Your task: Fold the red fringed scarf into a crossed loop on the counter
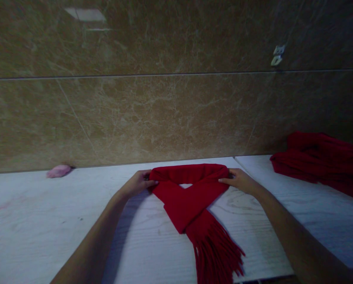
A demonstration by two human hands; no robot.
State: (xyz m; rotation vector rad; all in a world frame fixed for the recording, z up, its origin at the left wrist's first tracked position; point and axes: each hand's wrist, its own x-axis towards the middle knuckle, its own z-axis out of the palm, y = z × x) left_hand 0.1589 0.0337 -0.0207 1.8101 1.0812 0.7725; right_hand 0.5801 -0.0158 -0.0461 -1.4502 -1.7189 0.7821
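A red fringed scarf (191, 197) lies on the white wood-grain table (46, 225), its two ends crossed over each other and the fringe pointing toward me. My left hand (138, 182) pinches the scarf's left bend, fingers closed on the cloth. My right hand (238, 180) rests on the right bend, fingers curled on the fabric edge.
A pile of more red cloth (321, 161) sits at the back right on an adjoining white board. A small pink object (59, 170) lies at the back left against the brown marble wall (164, 110). A white outlet (277, 55) is on the wall.
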